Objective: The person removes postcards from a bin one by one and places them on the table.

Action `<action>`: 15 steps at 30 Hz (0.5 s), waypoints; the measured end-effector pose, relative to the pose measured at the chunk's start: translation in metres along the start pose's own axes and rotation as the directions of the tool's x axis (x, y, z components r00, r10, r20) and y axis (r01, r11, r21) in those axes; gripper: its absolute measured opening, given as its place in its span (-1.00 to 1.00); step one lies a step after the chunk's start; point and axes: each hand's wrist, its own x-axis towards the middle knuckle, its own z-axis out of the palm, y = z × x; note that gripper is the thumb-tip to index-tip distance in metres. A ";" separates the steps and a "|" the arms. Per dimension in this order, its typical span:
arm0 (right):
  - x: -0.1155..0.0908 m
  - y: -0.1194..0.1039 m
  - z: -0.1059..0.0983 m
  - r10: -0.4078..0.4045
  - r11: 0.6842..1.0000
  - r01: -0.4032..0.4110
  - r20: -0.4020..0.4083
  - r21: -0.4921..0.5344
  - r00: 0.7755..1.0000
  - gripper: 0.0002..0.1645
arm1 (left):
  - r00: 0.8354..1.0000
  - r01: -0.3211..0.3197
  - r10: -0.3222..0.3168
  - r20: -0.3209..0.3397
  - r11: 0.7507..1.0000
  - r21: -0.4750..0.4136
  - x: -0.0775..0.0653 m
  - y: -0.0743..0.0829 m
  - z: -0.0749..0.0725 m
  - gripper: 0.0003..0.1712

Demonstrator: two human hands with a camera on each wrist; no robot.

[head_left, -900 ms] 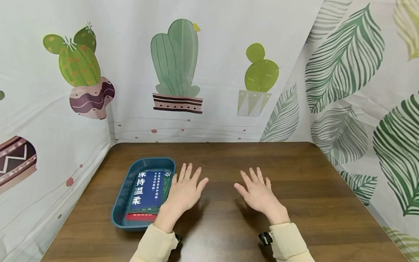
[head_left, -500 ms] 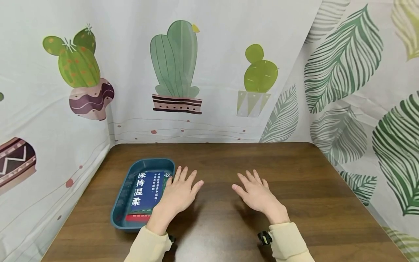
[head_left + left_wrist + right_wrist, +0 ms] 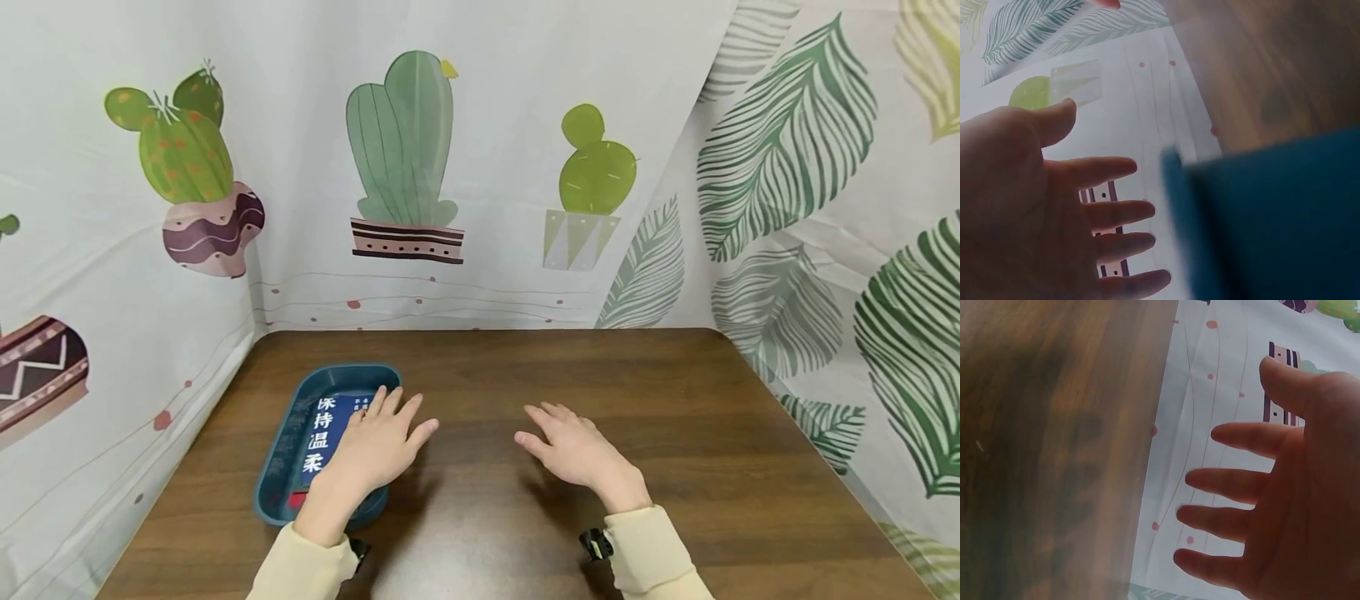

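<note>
Shifting leftward, the left hand (image 3: 377,446) now hovers flat-fingered over the tray's (image 3: 279,454) blue book (image 3: 324,433); right hand (image 3: 573,450) follows, relaxed, empty.

A tray (image 3: 282,450) sat on the left part of the table (image 3: 675,433), near its front edge, with a stack of booklets (image 3: 322,433) lying inside it. The left hand (image 3: 372,446) hovered over the tray's right side, above the booklets, fingers spread and pointing toward the back, while the right hand (image 3: 573,450) was held to its right over the bare middle of the table, well apart from the tray. Printed cloths (image 3: 450,167) hung behind the table and along its left and right sides.
</note>
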 end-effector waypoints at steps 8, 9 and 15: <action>0.006 -0.012 -0.003 -0.076 0.996 0.076 0.011 -0.045 0.997 -0.32 | 1.000 -0.023 0.023 -0.001 0.999 0.046 -0.010 -0.014 -0.020 -0.25; 0.007 -0.015 -0.003 -0.084 0.995 0.084 0.006 -0.047 0.996 -0.33 | 1.000 -0.021 0.021 -0.010 0.998 0.053 -0.011 -0.017 -0.023 -0.24; 0.015 -0.026 -0.002 -0.176 0.980 0.170 -0.057 -0.100 0.983 -0.39 | 0.998 -0.010 0.014 -0.059 0.997 0.081 -0.016 -0.037 -0.036 -0.25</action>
